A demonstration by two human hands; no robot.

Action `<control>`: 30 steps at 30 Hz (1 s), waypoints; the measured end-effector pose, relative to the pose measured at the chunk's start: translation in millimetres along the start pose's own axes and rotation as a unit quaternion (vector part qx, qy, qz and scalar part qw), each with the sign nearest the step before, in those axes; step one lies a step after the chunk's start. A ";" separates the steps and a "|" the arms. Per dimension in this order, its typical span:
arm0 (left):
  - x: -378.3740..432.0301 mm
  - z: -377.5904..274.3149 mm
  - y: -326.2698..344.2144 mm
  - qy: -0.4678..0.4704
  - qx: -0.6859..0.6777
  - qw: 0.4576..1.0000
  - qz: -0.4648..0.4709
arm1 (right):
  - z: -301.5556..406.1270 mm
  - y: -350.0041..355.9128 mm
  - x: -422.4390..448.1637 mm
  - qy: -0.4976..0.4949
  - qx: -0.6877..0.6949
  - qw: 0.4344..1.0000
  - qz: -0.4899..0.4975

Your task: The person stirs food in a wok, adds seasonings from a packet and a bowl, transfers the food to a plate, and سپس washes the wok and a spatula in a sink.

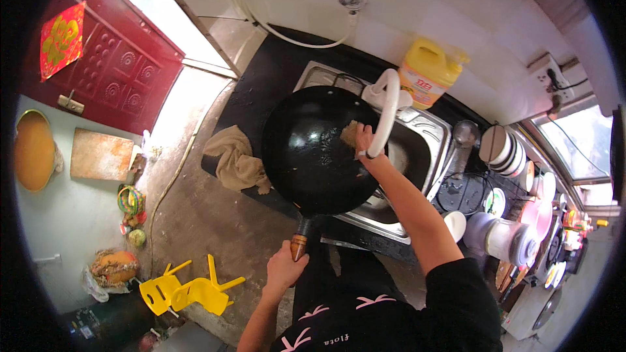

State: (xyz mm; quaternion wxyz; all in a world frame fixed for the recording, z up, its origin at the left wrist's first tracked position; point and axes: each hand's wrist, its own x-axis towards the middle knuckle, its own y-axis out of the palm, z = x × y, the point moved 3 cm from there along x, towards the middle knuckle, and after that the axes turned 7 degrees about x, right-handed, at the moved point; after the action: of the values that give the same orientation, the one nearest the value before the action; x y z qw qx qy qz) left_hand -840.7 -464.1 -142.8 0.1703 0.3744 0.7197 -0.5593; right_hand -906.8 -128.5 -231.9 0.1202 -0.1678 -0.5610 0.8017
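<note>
A large black wok (313, 156) lies over the left part of a stainless steel sink (415, 146), with water drops shining inside it. My left hand (285, 266) is closed around its wooden handle (299, 246). Inside the wok, near its right side, my right hand (364, 142) holds a tan scrubbing pad (349, 133). A white curved faucet (390, 102) arches just over that hand and hides part of it. Left of the wok, a crumpled brown cloth (234, 159) hangs at the edge of the black counter.
Behind the sink stands a yellow detergent jug (428, 76). To the right are a metal ladle (464, 133), stacked bowls (499, 149) and lidded containers (499, 237). Yellow plastic chairs (200, 293) stand on the floor at the lower left, and a hose (176, 181) runs across it.
</note>
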 end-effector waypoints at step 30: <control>242.2 -160.3 1.1 0.456 0.318 0.806 -0.202 | -8.1 66.5 -46.1 0.153 0.463 0.873 0.025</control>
State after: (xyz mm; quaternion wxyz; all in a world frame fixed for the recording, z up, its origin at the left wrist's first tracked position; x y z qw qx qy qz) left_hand -972.3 -230.1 -253.6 -0.4233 0.4659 0.5556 -0.5432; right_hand -861.6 -161.8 -290.7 0.2483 -0.2280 -0.0960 0.9366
